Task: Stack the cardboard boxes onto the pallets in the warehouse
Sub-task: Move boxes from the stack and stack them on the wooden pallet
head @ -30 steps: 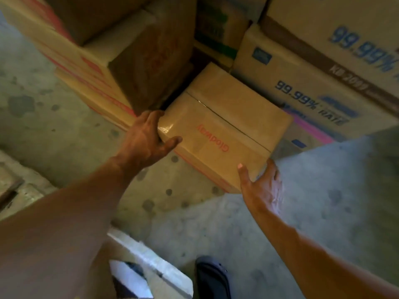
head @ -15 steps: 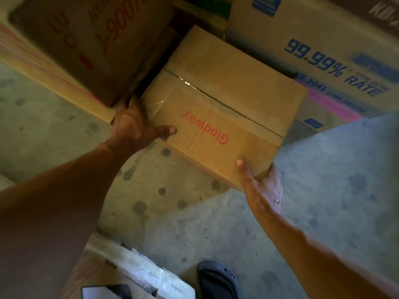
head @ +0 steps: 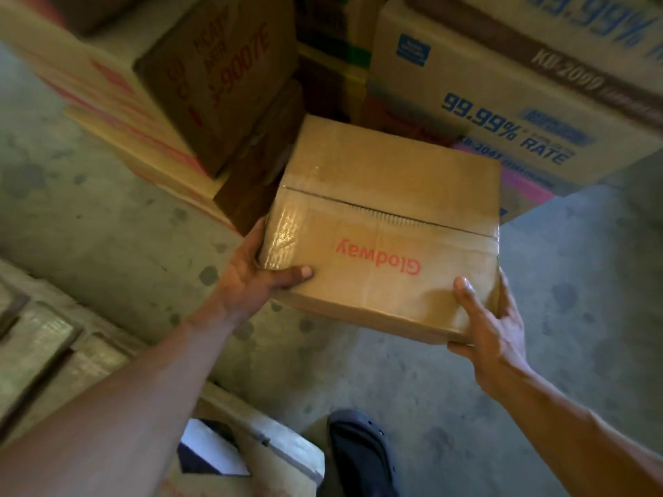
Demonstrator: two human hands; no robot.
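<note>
A taped brown cardboard box (head: 387,217) with red "Glodway" lettering is lifted off the concrete floor, tilted toward me. My left hand (head: 254,278) grips its near left corner, thumb lying on the top face and fingers hidden under the side. My right hand (head: 488,324) grips the near right corner, thumb on top and fingers wrapped beneath. A wooden pallet (head: 46,346) lies at the lower left, partly behind my left arm.
Stacked cartons surround the box: red-printed ones (head: 215,77) at the upper left, large blue-printed "99.99% RATE" cartons (head: 509,102) at the upper right. Stained concrete floor (head: 107,224) spreads left and right. My dark shoe (head: 362,457) and another carton (head: 251,457) sit at the bottom.
Both hands have taken hold of the box and pulled it up off the floor and toward me, out from between the stacks. It now appears larger and closer.
</note>
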